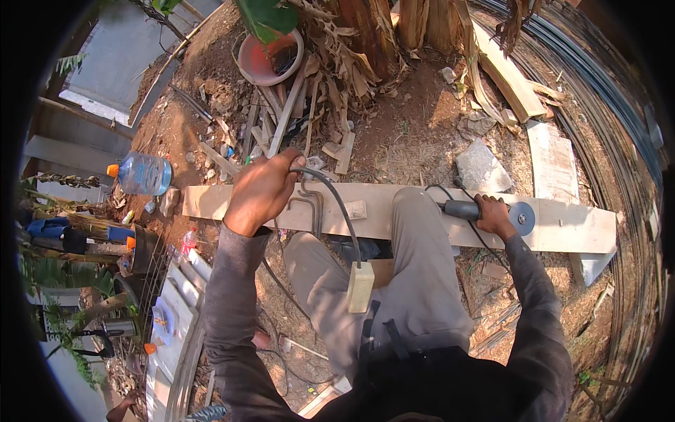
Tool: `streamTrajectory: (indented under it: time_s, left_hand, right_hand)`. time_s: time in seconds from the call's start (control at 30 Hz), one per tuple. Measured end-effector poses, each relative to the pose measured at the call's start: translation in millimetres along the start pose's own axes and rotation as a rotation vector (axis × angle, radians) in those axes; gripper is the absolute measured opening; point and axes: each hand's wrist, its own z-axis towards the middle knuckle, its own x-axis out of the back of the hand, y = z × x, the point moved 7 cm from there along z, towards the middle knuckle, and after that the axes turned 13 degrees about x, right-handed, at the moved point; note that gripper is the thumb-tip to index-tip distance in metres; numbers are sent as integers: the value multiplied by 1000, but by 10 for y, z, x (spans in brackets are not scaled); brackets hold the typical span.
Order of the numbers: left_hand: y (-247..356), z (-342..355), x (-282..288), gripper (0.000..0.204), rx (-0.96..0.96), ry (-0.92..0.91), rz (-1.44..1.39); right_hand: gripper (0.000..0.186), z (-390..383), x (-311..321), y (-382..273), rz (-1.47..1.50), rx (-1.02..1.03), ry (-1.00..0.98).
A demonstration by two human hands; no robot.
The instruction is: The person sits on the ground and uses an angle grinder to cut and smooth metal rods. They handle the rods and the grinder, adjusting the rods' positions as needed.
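Observation:
My left hand (260, 190) is closed on a curved dark metal rod (328, 188), whose lower end runs into a small pale wooden block (358, 288) hanging over my lap. My right hand (492, 216) grips the body of an angle grinder (460, 209), its disc (522, 218) over the right part of a long pale board (576, 228). The board lies crosswise in front of my knees. Several other bent rods (314, 214) rest on it beside a small wooden piece (355, 209). A black cable trails from the grinder.
A water jug (144, 174), a concrete chunk (484, 167), scrap wood (285, 112), a pot (269, 58) and a tree trunk (373, 42) surround me. Long metal bars (626, 112) curve along the right. Stacked planks (176, 330) lie left, near another person's hand (123, 404).

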Motion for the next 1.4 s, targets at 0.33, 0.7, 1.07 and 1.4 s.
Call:
streamTrajectory:
  time_s: [0.33, 0.7, 1.07, 1.4]
  left_hand:
    - [353, 140, -430, 34, 46, -614, -756]
    - [340, -584, -2221, 55, -95, -1193, -781]
    - [372, -2112, -3523, 79, -383, -1266, 350]
    - [886, -896, -3636, 48, 548, -296, -558]
  right_hand:
    - [64, -9, -53, 42, -52, -6, 3]
    - [55, 40, 63, -59, 12, 32, 12]
    - [67, 5, 111, -20, 48, 29, 11]
    - [82, 47, 98, -12, 83, -6, -77]
